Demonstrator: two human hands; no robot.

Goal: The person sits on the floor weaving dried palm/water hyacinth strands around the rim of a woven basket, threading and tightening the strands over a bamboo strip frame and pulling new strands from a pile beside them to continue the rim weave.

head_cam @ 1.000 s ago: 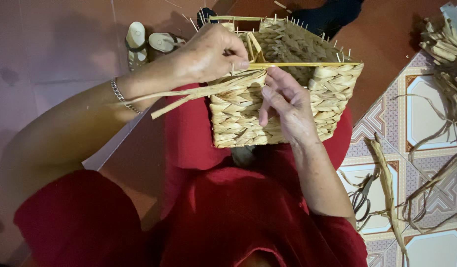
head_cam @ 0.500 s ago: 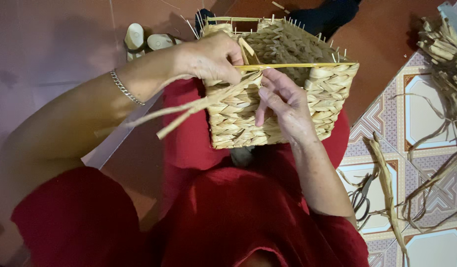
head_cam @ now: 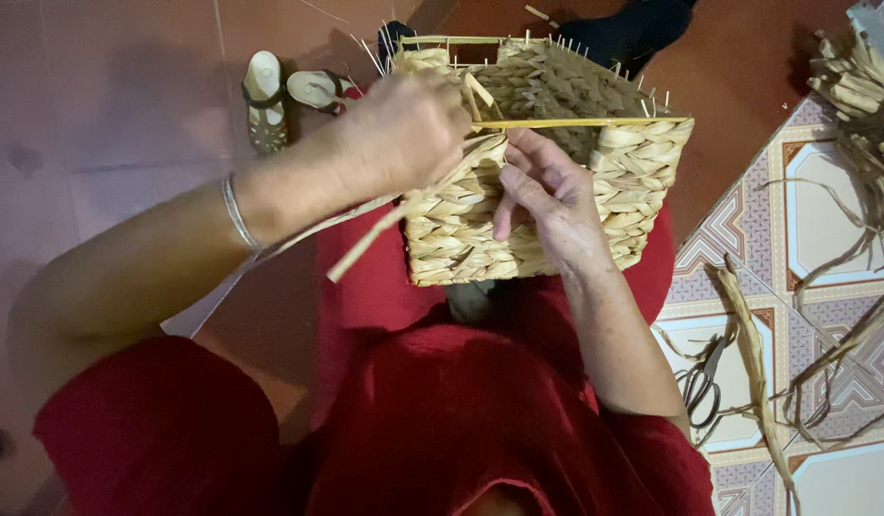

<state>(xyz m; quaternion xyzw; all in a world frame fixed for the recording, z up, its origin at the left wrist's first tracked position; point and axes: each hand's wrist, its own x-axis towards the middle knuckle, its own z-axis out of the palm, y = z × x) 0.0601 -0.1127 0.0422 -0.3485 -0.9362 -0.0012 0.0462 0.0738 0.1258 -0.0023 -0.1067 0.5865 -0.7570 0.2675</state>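
Basket [head_cam: 557, 191] first: from the head camera I see a boxy woven straw basket resting on the lap over red clothing, in the upper middle of the frame, its open mouth facing away from me and its near wall facing up toward the lens. Thin stakes stick out along its rim, and a yellow stick [head_cam: 576, 122] lies across the top edge.

My left hand [head_cam: 404, 134] sits at the upper left corner of the basket, fingers curled tight into a fist around loose straw strands [head_cam: 366, 244]. Those strands run from that fist down and to the left, so their long axis slants diagonally away from the basket toward the lower left. A thin bracelet [head_cam: 237, 215] rings that wrist.

My right hand [head_cam: 547, 205] lies flat against the near wall, just right of the left one. Its fingers are pressed together and laid on the weave, the tips reaching up close under the yellow stick; whether they pinch a strand I cannot tell.

The free strands lie to the left of the right fingers and inside the left grip, so the left hand is clearly the nearer one to them.

Round about: a pair of sandals [head_cam: 284, 96] on the floor at upper left, scissors [head_cam: 700, 387] on the patterned tiles at lower right, and a pile of dried straw [head_cam: 858, 105] along the right edge.
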